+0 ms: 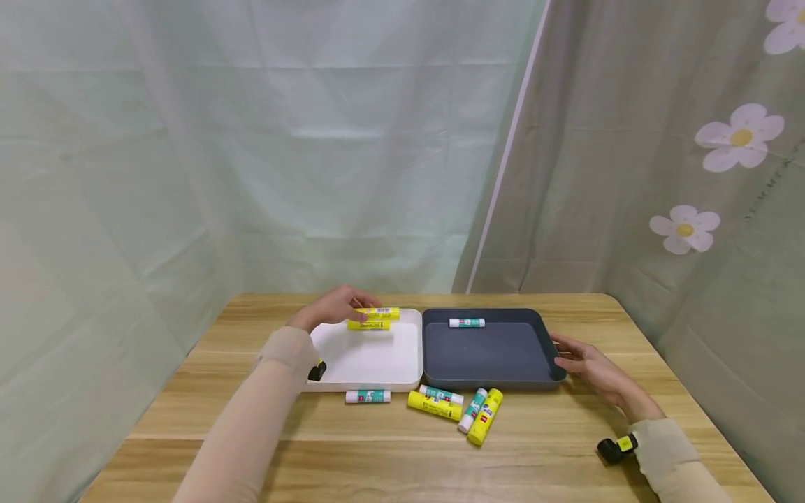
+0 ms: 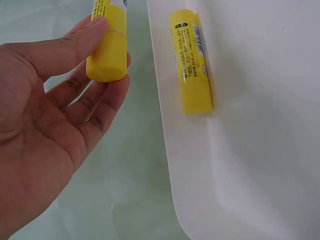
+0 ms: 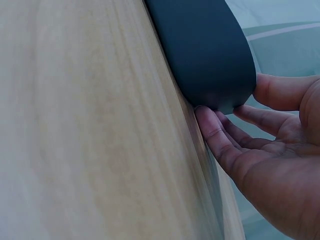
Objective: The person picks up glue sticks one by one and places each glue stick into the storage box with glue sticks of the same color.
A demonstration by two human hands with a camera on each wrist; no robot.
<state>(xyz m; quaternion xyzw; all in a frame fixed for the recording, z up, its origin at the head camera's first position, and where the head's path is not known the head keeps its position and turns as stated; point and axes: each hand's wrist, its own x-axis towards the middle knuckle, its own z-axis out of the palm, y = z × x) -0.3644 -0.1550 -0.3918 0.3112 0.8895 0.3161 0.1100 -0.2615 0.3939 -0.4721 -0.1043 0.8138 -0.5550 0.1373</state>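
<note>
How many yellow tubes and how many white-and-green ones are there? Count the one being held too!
Yellow tubes: 4 (1 in the left hand, 1 in the white tray, 2 on the table)
White-and-green tubes: 4 (1 in the dark tray, 3 on the table)
Total: 8

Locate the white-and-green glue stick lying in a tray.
In the head view, the white-and-green glue stick lies at the far side of the dark gray tray, left of its middle; the white tray sits just to the left.
</note>
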